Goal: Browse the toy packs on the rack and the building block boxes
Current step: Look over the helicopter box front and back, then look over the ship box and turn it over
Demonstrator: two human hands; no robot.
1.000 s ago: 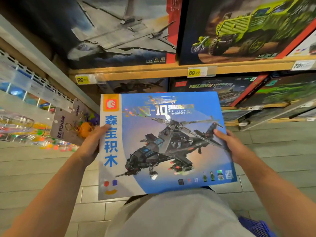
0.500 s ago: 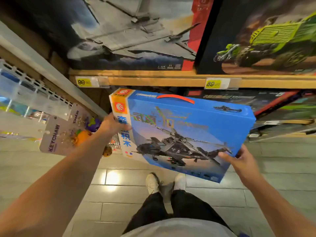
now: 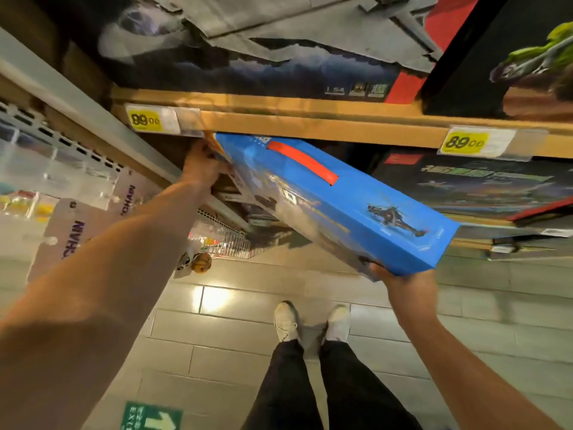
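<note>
Blue helicopter box going back under the shelf.

Nearest, right hand (image 3: 403, 282) with its grip closed on the low rear corner of the blue building block box (image 3: 356, 209), carrying the weight from beneath. Farther in, left hand (image 3: 203, 166) clamping the far top corner, tucked just below the wooden shelf edge (image 3: 310, 124) beside the yellow price tag (image 3: 145, 121). Box tilted, red handle (image 3: 302, 162) facing up, far end inside the bay. Best done by levelling first, then sliding straight in, keeping clear of the dark box (image 3: 465, 184) on the right and the keychain cards (image 3: 74, 231) hanging left.
</note>
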